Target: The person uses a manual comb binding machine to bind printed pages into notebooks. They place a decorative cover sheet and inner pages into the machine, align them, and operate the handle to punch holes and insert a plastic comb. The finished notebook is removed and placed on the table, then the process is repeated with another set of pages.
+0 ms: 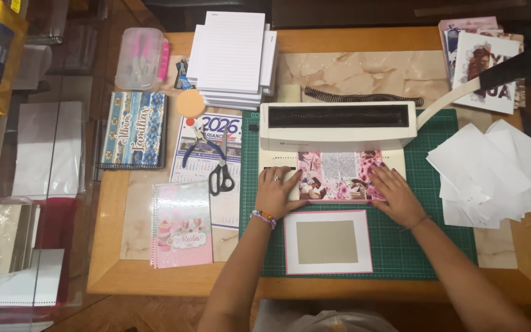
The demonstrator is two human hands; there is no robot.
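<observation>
pressing pink cover (338,175) into binder (337,126)

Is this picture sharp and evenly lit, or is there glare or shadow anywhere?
Head view: light falls evenly over the green cutting mat, and the left hand and right hand on the floral cover look sharp; the stack of white paper is bright, nearly washed out; the glass surface at left shows hazy reflections; the top edge falls into dark shadow.

Bare green cutting mat (413,246) right of the upturned cover (327,241); loose white sheets (493,175) crowding its far edge
</observation>
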